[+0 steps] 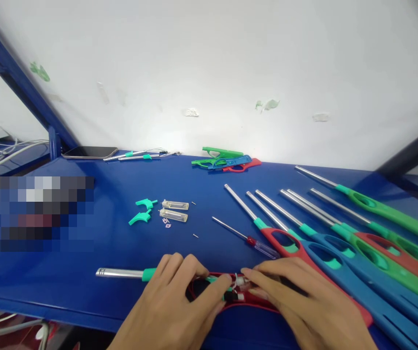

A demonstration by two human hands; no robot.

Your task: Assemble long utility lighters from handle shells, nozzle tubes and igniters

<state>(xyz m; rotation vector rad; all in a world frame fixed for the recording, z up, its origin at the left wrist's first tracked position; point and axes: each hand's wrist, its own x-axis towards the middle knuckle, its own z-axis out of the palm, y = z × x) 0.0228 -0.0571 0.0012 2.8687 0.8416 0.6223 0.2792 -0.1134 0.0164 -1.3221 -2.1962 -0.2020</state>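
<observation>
Red plastic half-shell (254,305) is held open-side up near the front edge of the blue table (114,243). Metal tube (119,273) appears seated; a cover is judged not yet fitted, innards being exposed. Shell is pinched by the left hand (177,296); clear part (243,281) is touched by the right hand (303,291), pinch not discernible. Beyond, teal triggers (141,217), clear tanks (174,215) and a screwdriver (263,248) are laid out; whole lighters (354,255) are ranged right.

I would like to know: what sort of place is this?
Probably a workbench for small assembly or repair: the blue table holds a screwdriver, two loose clear tanks and a row of long-nosed lighters.
</observation>
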